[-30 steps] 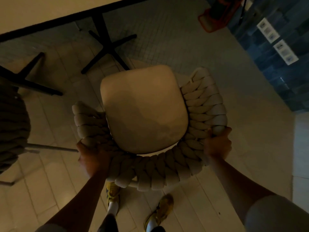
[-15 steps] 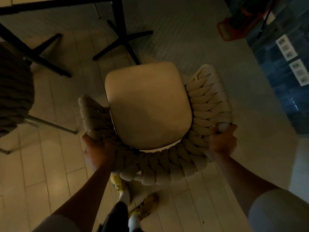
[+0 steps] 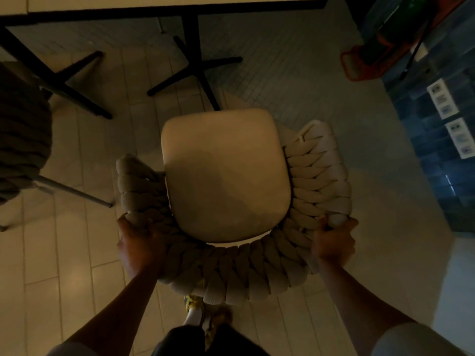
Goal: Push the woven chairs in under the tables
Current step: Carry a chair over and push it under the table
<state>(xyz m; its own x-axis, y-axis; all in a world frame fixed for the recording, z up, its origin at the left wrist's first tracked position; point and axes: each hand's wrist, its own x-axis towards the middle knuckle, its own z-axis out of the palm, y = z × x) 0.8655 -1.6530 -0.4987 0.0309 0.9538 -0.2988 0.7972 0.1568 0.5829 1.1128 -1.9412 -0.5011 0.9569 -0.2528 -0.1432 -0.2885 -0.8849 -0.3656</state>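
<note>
A woven chair (image 3: 226,176) with a pale cushioned seat and a thick braided back stands right below me. My left hand (image 3: 140,246) grips the braided back at its left rear corner. My right hand (image 3: 334,240) grips the back at the right rear corner. The seat's front edge points at the black cross-shaped foot (image 3: 195,70) of a pale-topped table (image 3: 164,2) along the top of the view. The chair stands short of the tabletop edge.
A darker woven chair (image 3: 23,134) sits at the left by a second black table foot (image 3: 64,80). A red-orange object (image 3: 365,62) lies on the floor at top right beside a blue tiled wall (image 3: 437,140). My feet (image 3: 198,312) are behind the chair.
The chair and both hands have moved forward toward the table. The tabletop edge and its black foot now sit closer to the seat's front.
</note>
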